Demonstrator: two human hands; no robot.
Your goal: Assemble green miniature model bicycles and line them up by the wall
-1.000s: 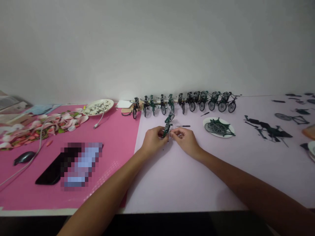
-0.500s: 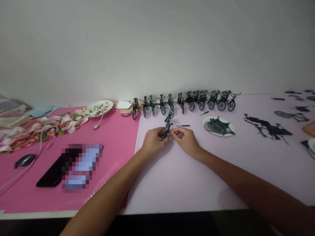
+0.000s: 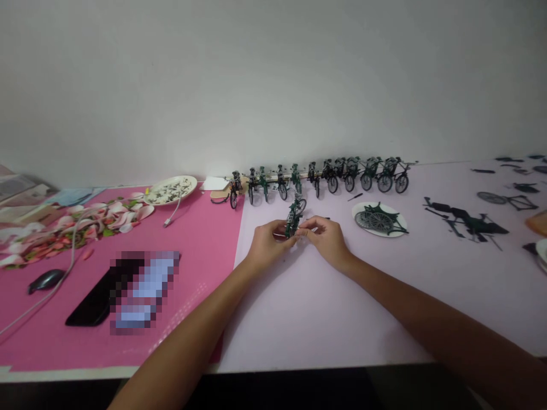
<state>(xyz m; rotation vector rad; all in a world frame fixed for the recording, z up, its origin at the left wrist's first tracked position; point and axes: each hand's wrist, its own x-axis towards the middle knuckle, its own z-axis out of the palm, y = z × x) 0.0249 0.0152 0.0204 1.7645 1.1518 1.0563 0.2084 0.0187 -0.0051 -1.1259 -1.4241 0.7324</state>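
In the middle of the table, my left hand [image 3: 270,242] is closed around the lower part of a dark green miniature bicycle [image 3: 294,217], its thumb and fingertips pressed on the frame. The bicycle points up and away from me, with one spoked wheel visible at the far end. My right hand [image 3: 325,239] is pinched, its fingertips against the near right side of the bicycle; whatever is between them is too small to make out. Behind that hand lies a thin black tool [image 3: 325,218], partly hidden. Another small screwdriver-like tool [image 3: 355,197] rests farther back.
A row of finished-looking miniature bicycles [image 3: 317,181] stands along the wall. To the right are a white plate [image 3: 399,232] with wheels and green frames, and loose parts [image 3: 465,219]. A phone [image 3: 92,304], a mouse [image 3: 46,281], petals [image 3: 123,216] and another plate [image 3: 193,185] lie left.
The miniature bicycle has turned in my left hand, so its far wheel now shows more to the right. My right fingertips have come closer to my left thumb.
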